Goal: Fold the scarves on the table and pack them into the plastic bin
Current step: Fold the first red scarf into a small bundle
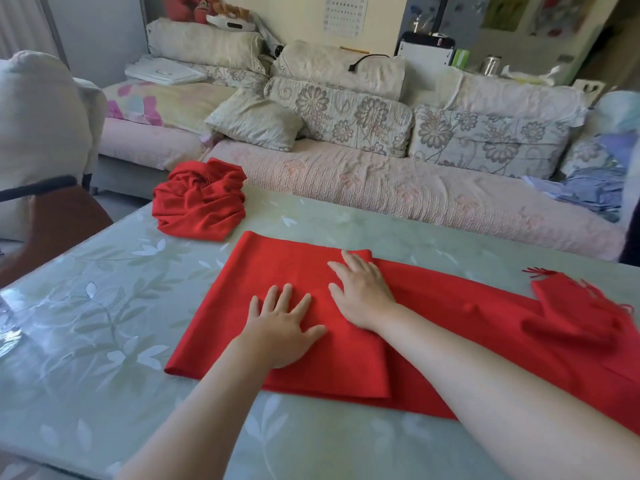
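Your red scarf (450, 327) lies partly folded on the leaf-patterned glass worktop (104, 323), with a second scarf (201, 202) crumpled at the far corner near the sofa (415, 188). Your left hand (284, 327) and right hand (363, 292) press flat on the folded layer, fingers spread, gripping nothing. The fold's left edge lies well inside the worktop's left edge.

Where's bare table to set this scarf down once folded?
Bare table lies left of the flat scarf, nearer than the crumpled scarf, out to the left edge. A narrower strip runs behind the flat scarf toward the sofa. The middle is crowded: left hand and right hand press the fold, and the fringed end covers the right side.
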The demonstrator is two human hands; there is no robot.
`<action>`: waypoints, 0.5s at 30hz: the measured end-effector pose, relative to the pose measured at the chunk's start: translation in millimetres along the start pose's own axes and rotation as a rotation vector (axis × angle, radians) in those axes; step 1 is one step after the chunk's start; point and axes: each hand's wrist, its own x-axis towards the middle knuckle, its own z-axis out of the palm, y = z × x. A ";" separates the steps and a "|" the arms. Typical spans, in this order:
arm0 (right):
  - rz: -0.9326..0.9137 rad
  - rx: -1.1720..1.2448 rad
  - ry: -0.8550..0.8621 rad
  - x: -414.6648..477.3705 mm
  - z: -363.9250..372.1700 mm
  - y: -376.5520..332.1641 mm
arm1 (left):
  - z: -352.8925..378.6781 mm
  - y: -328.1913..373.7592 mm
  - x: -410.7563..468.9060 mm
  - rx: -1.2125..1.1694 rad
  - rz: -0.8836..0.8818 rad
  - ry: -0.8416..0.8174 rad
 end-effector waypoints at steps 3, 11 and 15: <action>0.071 0.011 -0.191 -38.3 -3.5 30.8 | 2.3 9.1 -0.1 0.083 -0.047 -0.005; -0.081 0.029 -0.188 -116.9 -28.4 63.8 | 4.3 71.4 -15.8 0.029 0.280 0.232; -0.101 0.004 -0.296 -153.1 -25.8 61.3 | 17.5 88.3 -26.0 0.066 0.330 0.084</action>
